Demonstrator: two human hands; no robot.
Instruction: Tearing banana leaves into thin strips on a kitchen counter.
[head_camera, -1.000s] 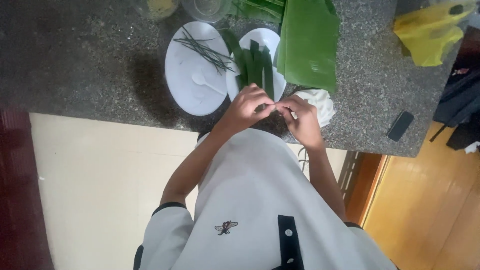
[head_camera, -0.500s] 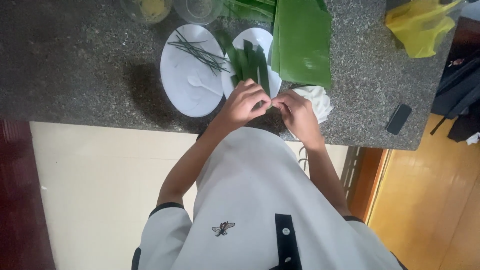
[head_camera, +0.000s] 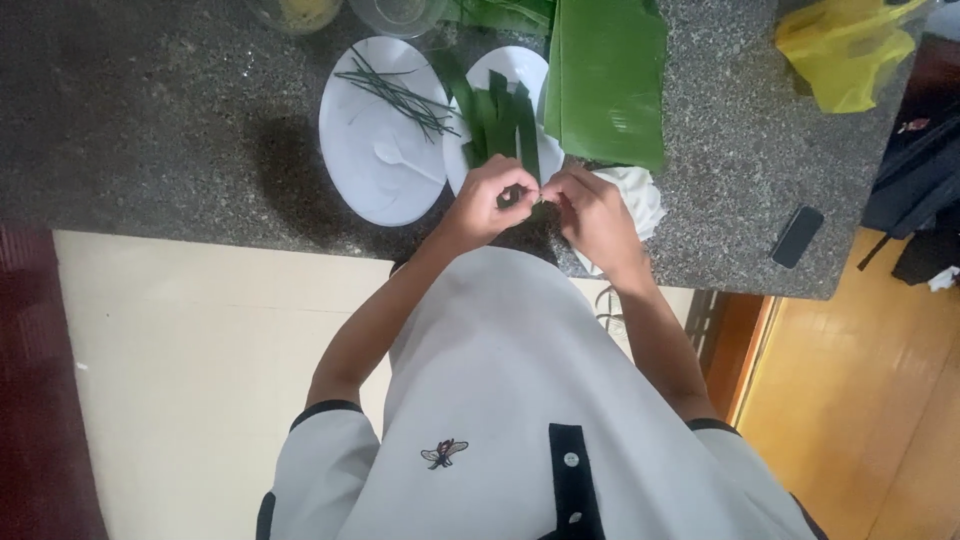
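Note:
My left hand (head_camera: 492, 203) and my right hand (head_camera: 592, 212) meet fingertip to fingertip over the near edge of a grey stone counter (head_camera: 150, 120). Between them they pinch a small folded green leaf piece (head_camera: 528, 203), mostly hidden by the fingers. Just beyond the hands a white plate (head_camera: 478, 160) carries several green leaf strips (head_camera: 502, 122). To its left a second white plate (head_camera: 372, 150) holds thin green stalks (head_camera: 398, 94) and a white plastic spoon (head_camera: 398, 160).
A large folded banana leaf (head_camera: 606, 75) lies beyond my right hand. A white cloth (head_camera: 640, 195) sits under that hand. A yellow plastic bag (head_camera: 845, 50) is at the far right, a black phone (head_camera: 797, 236) near the counter's right edge. Two clear bowls (head_camera: 400, 12) stand at the top.
The hands stay together at the same spot, fingers working the leaf piece slightly. The view has shifted a little; nothing on the counter has moved.

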